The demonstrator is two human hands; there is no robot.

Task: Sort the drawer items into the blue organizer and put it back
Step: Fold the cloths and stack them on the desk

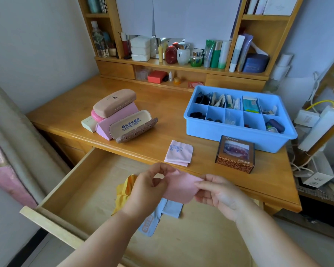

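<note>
My left hand (148, 186) and my right hand (218, 193) both pinch a small pink cloth (179, 188), held flat above the open wooden drawer (79, 191). Under my hands, inside the drawer, lie a yellow cloth (123, 191) and a light blue cloth (162, 214). Another pink cloth (178, 153) lies folded on the desk top near its front edge. The blue organizer (239, 132) stands on the desk at the right, its compartments holding several small items.
A pile of glasses cases (120, 112) sits on the desk at the left. A brown patterned box (235, 154) stands in front of the organizer. Shelves with bottles and jars (183, 53) line the back. Cables and white adapters (316, 120) crowd the right side.
</note>
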